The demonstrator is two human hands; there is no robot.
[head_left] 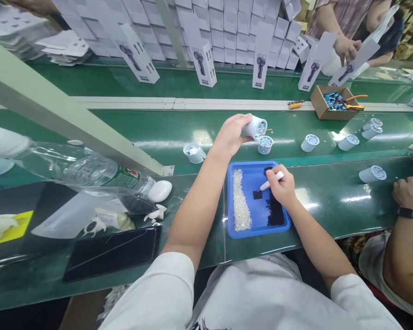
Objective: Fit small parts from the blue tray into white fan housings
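My left hand (231,133) is wrapped round a pale cylindrical part (256,127), its open end facing right with a thin orange wire sticking out. Just below that stands another pale cylindrical part (265,145). In my right hand (282,185) is a white pen-like tool (271,181), its tip near a small dark square (258,195) in a blue tray (231,233). The tray also bears a strip of small whitish pieces (241,204) on its left and a heap of small black pieces (275,211) on its right, partly behind my right hand.
Several pale cylinders (310,142) lie rightward, near a carton of blue parts (333,112). White boxes (203,64) stand beyond the rail. A metal post (72,110), plastic bottle (89,167) and black tablet (112,252) are left. A person's hand (409,195) rests at right.
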